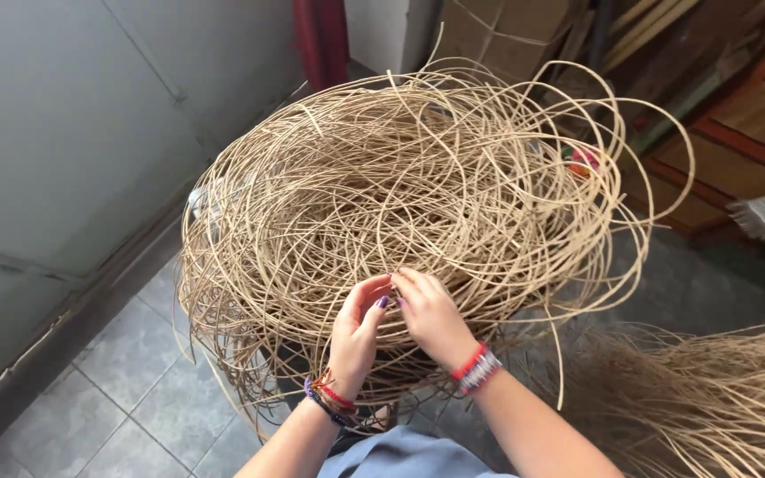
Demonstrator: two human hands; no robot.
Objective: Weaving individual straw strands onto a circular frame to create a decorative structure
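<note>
While both hands work at the near rim of a big tangled coil of rattan strands (409, 195), the left hand (358, 332) curls its fingers around a few strands, pinching them, and the right hand (431, 314) closes on strands just beside it, fingertips nearly touching. The coil sits on something hidden beneath it, above the grey tiled floor (135, 381), so what carries it cannot be told. Loose loops spring out over the coil's far and right edges. A second bundle of straight pale fibres (710, 398) lies on the floor to the right, near the right forearm. A grey wall (64, 133) stands close on the left; a cardboard box (506, 31) and wooden frames (737, 124) crowd the far side.
</note>
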